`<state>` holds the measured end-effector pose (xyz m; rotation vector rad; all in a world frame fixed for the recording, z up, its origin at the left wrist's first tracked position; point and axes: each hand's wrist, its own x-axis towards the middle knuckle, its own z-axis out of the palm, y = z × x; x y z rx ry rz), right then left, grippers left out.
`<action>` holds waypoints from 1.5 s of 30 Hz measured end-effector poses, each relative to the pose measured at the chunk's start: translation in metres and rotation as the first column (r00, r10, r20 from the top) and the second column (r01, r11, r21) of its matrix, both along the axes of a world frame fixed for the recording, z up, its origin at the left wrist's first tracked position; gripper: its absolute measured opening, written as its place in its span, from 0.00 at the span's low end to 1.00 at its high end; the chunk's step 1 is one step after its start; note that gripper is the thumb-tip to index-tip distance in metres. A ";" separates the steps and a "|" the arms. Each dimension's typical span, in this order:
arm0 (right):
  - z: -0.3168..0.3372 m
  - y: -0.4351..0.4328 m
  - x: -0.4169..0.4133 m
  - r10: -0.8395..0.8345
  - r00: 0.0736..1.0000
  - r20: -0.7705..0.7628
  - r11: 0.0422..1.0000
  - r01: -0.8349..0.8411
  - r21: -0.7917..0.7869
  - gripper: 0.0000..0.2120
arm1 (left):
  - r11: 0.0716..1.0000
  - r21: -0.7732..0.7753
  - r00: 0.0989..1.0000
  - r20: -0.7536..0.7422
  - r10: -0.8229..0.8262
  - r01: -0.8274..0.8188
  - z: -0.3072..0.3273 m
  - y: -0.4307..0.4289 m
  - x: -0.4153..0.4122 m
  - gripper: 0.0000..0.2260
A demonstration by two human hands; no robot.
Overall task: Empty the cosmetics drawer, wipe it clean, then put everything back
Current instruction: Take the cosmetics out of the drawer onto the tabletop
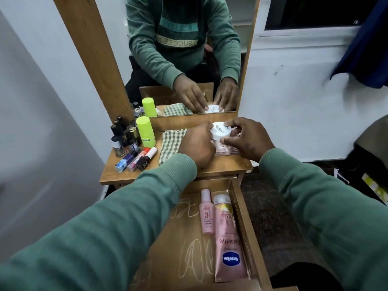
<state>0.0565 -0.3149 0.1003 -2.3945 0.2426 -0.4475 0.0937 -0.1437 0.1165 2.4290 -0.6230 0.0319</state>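
White-walled corner, with a small wooden dressing table (117,175) under a tall mirror (189,59). Far left on the top sits a huddle of little glass nail polish bottles (126,139), three of them lying flat, and beside them a bottle with a lime-green cap (144,131). Next along is a folded green-and-white checked cloth (171,143). Then the action: both hands are on a round white plastic tub (220,131), just over some flat pink packs (226,151). The risk, at a guess, is that a careless lift or twist skids those packs off the table's right edge, or pops the lid. The left hand (197,148) is curled, fingertips pinching the tub's left rim. The right hand (247,139) is half-closed, thumb and fingers clamped on its right side. Nearer, the open wooden drawer (247,217) holds a small pink bottle (207,213) and a pink Vaseline tube (227,244) along its right wall.
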 end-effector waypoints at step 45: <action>-0.089 0.120 -0.126 0.042 0.962 -0.269 0.697 -0.220 -0.682 0.27 | 0.919 -0.242 0.725 -0.686 0.064 -0.310 -0.142 0.080 -0.106 0.12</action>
